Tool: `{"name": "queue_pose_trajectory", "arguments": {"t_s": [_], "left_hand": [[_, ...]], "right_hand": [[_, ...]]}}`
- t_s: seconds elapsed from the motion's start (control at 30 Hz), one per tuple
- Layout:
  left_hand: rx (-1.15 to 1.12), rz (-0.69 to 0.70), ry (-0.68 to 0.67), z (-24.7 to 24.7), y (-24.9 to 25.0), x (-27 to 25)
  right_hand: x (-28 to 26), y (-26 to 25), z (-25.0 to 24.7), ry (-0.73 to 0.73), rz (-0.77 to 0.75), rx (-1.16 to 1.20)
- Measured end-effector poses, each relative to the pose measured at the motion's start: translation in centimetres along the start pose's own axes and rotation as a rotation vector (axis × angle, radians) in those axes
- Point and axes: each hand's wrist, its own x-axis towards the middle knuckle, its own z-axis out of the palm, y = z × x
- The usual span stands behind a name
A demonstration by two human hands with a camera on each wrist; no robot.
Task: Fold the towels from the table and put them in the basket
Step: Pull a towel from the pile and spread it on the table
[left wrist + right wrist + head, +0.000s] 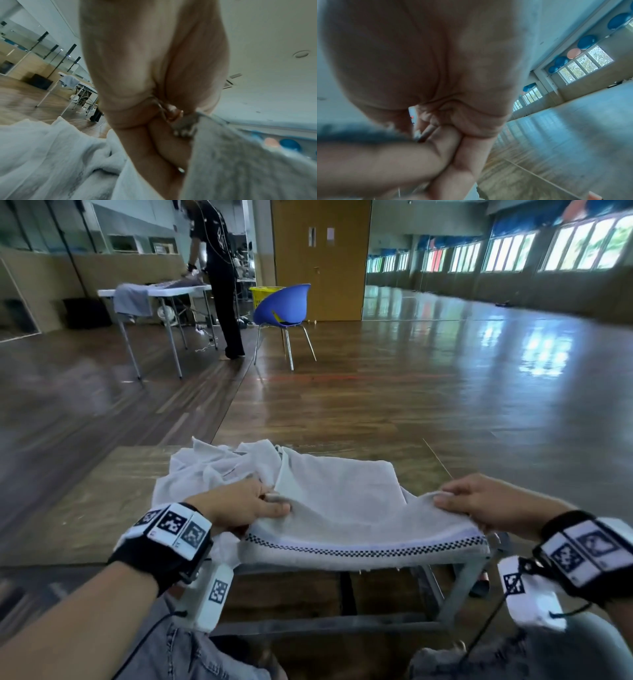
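A white towel (346,508) with a checkered band along its near edge lies spread over a small metal-framed table (462,577) in the head view. My left hand (270,503) pinches the towel's near left corner, and my right hand (445,498) pinches its near right corner. The near edge sags between them, lifted slightly off the table. In the left wrist view the curled fingers (164,148) clamp grey towel cloth (240,162). The right wrist view shows my right hand (426,135) closed, with the cloth a blur beside it. More crumpled white towels (212,470) lie at the table's back left.
A yellow basket (263,294) stands far off behind a blue chair (284,306). A person (219,275) works at a white folding table (154,292) at the far left. Polished wooden floor (411,392) stretches ahead. My knees sit below the table's frame.
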Motion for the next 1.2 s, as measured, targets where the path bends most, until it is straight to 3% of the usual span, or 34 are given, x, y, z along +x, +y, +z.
{"name": "queue_pose_trajectory", "arguments": {"t_s": [0.17,0.33,0.5,0.6,0.73,0.9,1.0,1.2], "left_hand": [[0.211,0.033,0.219,0.2,-0.6,4.3],[0.162,0.063,0.493,0.5,-1.2,10.3],[0.101,0.104,0.654,-0.1,-1.0,17.0],[0.163,0.075,0.562,-0.2,-1.9,20.0],[0.442,-0.01,0.405,1.0,-3.1,22.0],[0.444,-0.015,0.411,2.3,-1.8,23.3],[0.482,-0.068,0.419,2.2,-2.1,23.2],[0.424,-0.105,0.39,0.3,-2.7,23.2]], "right_hand": [[4.3,2.0,1.0,0.251,-0.004,-0.064],[10.7,3.7,1.5,0.538,-0.012,-0.015],[17.6,4.9,0.7,0.609,-0.023,-0.063],[20.6,5.9,0.7,0.571,-0.038,-0.07],[23.0,6.9,2.2,0.377,0.005,-0.156],[23.7,7.1,2.5,0.466,0.006,-0.261],[23.4,7.9,2.0,0.481,-0.036,-0.183],[22.1,8.2,1.2,0.307,-0.094,0.012]]}}
